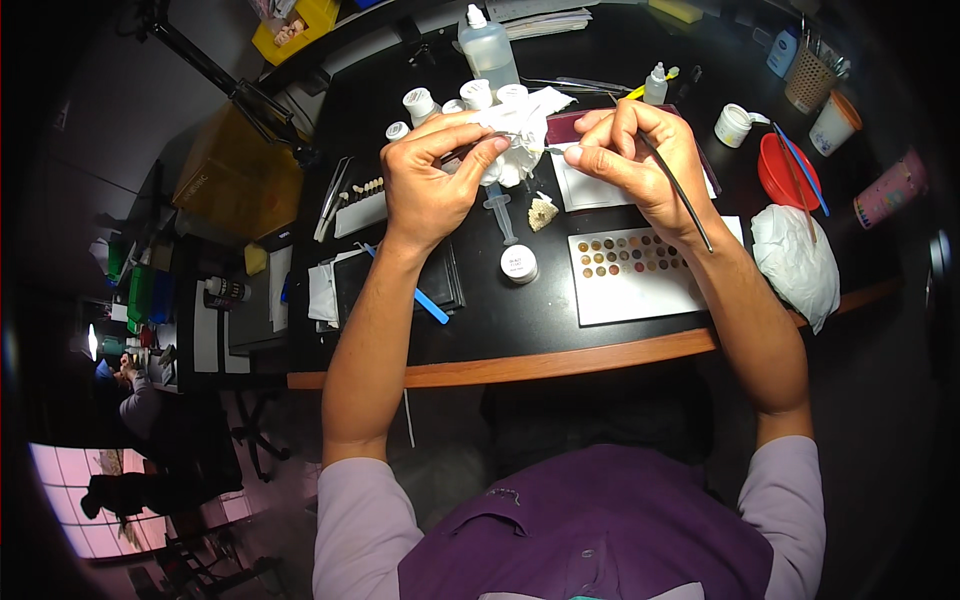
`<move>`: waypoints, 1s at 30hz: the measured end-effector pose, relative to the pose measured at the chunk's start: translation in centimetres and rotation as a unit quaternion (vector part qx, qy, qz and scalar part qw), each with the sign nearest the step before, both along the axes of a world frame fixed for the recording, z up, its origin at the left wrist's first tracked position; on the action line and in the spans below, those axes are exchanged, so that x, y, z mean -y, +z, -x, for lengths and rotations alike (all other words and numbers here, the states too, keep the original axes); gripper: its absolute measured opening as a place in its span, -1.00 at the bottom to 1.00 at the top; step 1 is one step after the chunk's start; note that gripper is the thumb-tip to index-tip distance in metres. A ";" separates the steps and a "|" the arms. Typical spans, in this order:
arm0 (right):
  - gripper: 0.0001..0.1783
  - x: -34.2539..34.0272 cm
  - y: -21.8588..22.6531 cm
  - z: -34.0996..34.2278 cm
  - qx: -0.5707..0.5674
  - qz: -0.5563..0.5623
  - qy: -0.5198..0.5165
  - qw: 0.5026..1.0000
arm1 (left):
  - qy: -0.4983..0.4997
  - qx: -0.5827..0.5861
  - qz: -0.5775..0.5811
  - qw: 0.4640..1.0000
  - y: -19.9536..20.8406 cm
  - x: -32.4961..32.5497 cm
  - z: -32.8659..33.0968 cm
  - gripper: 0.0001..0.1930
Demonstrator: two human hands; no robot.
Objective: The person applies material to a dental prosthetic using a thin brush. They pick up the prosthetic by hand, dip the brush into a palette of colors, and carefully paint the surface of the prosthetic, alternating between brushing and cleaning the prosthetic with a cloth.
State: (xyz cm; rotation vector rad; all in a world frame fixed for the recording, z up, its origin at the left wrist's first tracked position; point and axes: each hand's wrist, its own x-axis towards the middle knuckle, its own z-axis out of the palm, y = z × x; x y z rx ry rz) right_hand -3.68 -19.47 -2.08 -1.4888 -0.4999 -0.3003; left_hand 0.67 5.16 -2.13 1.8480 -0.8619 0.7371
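Note:
My left hand (432, 180) is raised over the desk with thumb and fingers pinched together. A small dark piece shows between them, too hidden to name. Crumpled white tissue (522, 150) sits right at these fingertips; whether they grip it too I cannot tell. My right hand (645, 165) pinches a slim tool with a long black handle (682, 195), like a fine brush. The handle slants down toward my wrist, and a thin tip points at the tissue. Below my hands are a clear syringe (499, 215), a tooth-shaped model (542, 212) and a round white jar (518, 265).
A palette of coloured pans (630, 300) lies under my right forearm, beside a crumpled white cloth (795, 262). Farther right are a red bowl (780, 185) and an open white jar (733, 127). White-capped bottles and a large clear bottle (488, 65) stand behind. A blue-handled tool (432, 306) lies left.

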 end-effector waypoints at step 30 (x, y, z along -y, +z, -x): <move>-0.35 7.7 1.4 -1.0 -0.149 0.450 -0.204 0.856 | 0.029 -0.031 0.001 0.999 -0.1 -0.6 0.0 -0.86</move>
